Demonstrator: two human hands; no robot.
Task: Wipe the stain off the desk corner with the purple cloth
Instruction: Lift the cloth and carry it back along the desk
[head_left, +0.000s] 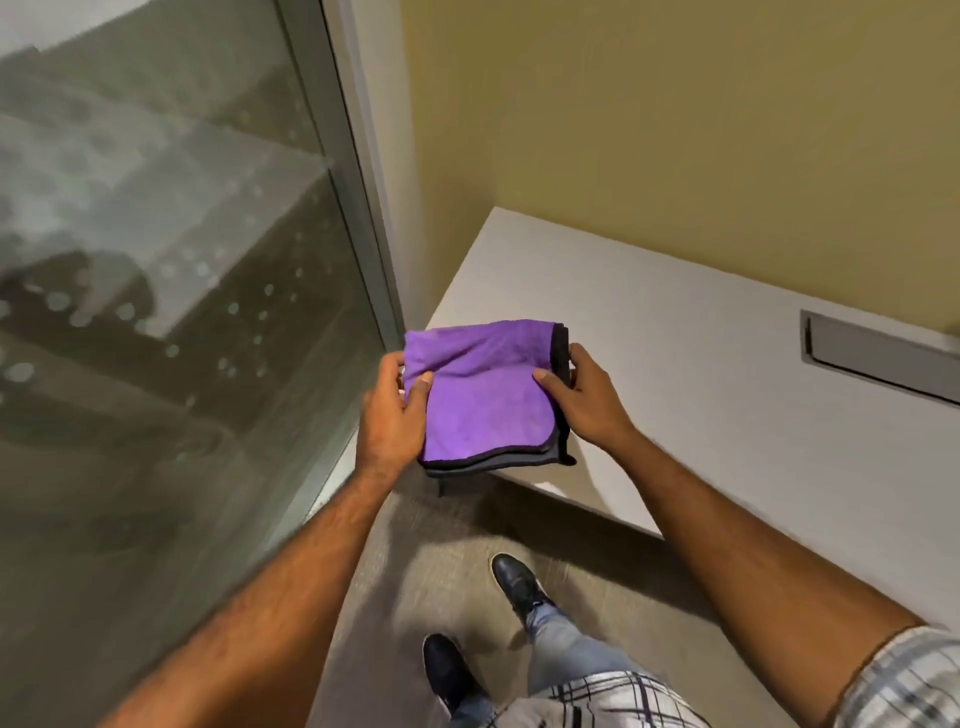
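My left hand (395, 415) pinches the left edge of the folded purple cloth (483, 395), thumb on top. The cloth spans between my hands, held above the near left corner of the pale bench (675, 364). My right hand (584, 400) grips its black-trimmed right edge, thumb on the purple face.

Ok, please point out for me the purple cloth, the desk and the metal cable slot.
purple cloth (483, 395), head view, middle of the purple top face.
desk (675, 332), head view, bare white top behind the cloth.
metal cable slot (883, 356), head view, grey cover plate near the wall.
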